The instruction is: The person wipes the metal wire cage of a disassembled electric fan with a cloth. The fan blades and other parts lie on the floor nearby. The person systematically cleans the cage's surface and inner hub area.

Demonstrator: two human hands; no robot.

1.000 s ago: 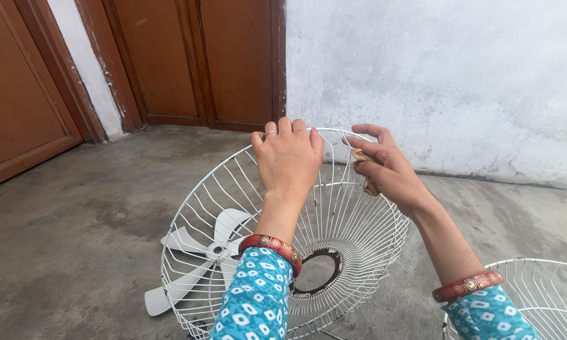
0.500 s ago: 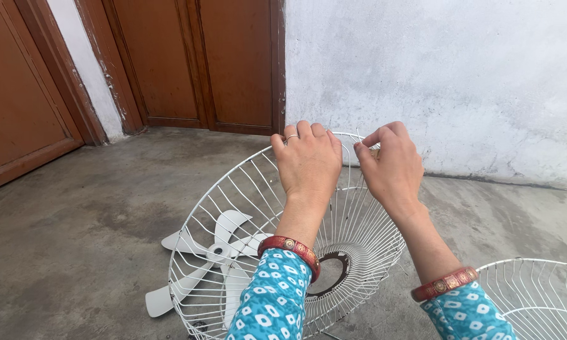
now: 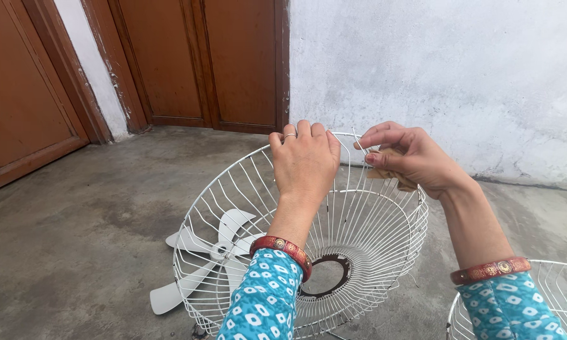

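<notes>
— Where does everything sit around the wire fan guard?

— It stands tilted on the floor. The fan blade lies on the floor behind its left side, seen through the wires. A second guard lies to its right.

— And the hands?

— The left hand grips the guard's top rim; the right hand is just right of it at the rim, pinching a bit of cloth. The wall and door stand beyond the guard.

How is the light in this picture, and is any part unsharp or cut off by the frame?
Head view: soft, even daylight, with no glare and only faint shadows on the concrete floor. The left hand, the right hand and the white wire fan guard look sharp. The second wire guard and the sleeves are cut off by the lower edge. The door frame leans slightly, which suggests a wide lens.
</notes>
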